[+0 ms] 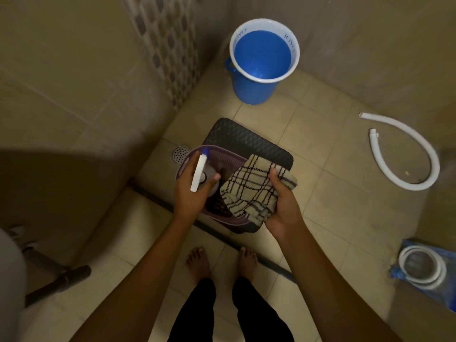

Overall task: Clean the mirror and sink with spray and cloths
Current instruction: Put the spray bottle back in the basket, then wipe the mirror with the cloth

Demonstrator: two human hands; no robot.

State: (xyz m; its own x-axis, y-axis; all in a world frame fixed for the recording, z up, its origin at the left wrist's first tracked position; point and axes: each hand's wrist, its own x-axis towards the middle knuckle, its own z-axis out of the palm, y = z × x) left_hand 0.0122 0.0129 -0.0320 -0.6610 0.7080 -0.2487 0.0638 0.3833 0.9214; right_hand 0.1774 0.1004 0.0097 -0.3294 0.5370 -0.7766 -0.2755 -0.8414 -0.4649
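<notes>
My left hand (188, 191) grips a spray bottle (200, 172) with a white trigger head and a blue nozzle, held over a purple plastic basket (222, 156). My right hand (283, 208) holds a folded beige cloth (254, 188) with dark check lines, just right of the bottle. The basket sits on a black woven stool (249, 139) on the tiled floor. No mirror is in view. At the far left edge, a pale rounded shape (9, 280) may be the sink, but I cannot tell.
A blue bucket (251, 90) with a white rim stands in the far corner. A white hose (417, 154) curls on the floor at right, a coiled hose on blue plastic (422, 267) lies lower right. A floor drain (179, 154) and dark pipes (61, 280) lie left. My bare feet stand below.
</notes>
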